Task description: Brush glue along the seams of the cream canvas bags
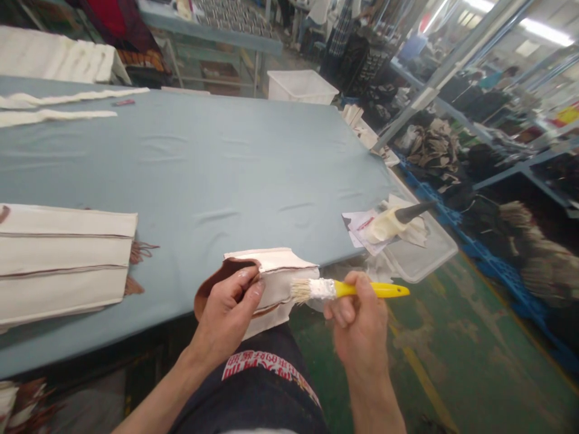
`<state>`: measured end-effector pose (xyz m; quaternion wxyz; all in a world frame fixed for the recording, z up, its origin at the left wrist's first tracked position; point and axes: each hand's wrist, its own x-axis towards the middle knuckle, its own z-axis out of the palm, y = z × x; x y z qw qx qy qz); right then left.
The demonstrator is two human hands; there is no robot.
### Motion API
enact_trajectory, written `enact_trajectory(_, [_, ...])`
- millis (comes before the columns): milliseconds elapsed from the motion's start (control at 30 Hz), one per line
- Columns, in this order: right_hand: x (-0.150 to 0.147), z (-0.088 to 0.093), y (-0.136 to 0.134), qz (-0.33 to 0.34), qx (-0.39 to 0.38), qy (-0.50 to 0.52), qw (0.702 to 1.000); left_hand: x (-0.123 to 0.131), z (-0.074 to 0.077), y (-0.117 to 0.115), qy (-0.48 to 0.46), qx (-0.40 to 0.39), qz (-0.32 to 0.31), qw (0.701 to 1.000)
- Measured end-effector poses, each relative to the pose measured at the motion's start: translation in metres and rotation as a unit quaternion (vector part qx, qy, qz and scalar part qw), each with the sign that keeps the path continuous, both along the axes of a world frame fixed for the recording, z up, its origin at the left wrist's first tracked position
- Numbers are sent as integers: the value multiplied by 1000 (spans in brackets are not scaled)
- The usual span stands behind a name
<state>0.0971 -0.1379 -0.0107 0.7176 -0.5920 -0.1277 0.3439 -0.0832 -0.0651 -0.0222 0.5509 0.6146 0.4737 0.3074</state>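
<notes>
My left hand (228, 310) is closed on a brown and white leather piece (271, 274) at the near edge of the blue table (203, 163), thumb and fingers pressing its brown flap. My right hand (357, 319) grips a yellow-handled brush (348, 290), whose glue-caked bristles point left and touch the white edge of the piece.
A stack of white strips with brown edging (63, 259) lies at the left. A second brush with a black handle (398, 220) rests on paper over a clear plastic tray (420, 253) at the table's right corner. White strips (58, 105) lie far left. A white bin (301, 86) stands beyond.
</notes>
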Motion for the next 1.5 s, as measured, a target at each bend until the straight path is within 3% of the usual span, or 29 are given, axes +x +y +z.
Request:
enact_trajectory(267, [4,9,1,18,-3,82,996,2,19,-3,-68,-92,-31,993])
enact_trajectory(600, [-3,8,5,26,-6,76,997,3,25,4,-154,-234,-33,959])
enact_trajectory(867, [-13,4,13,21,-23,90,996,-6,14,11,-138,-246,-25,959])
enact_trajectory(1067, [-8,-10,20,7,-26,91,995,-13,13,15,-147,-290,-5,946])
enact_trajectory(1233, [6,-21,26,-24,-31,53,998,-18,10,18,-139,-309,-8,941])
enact_trajectory(1500, [48,-41,42,-83,-25,-19,996,-15,-7,26,-103,-293,-21,950])
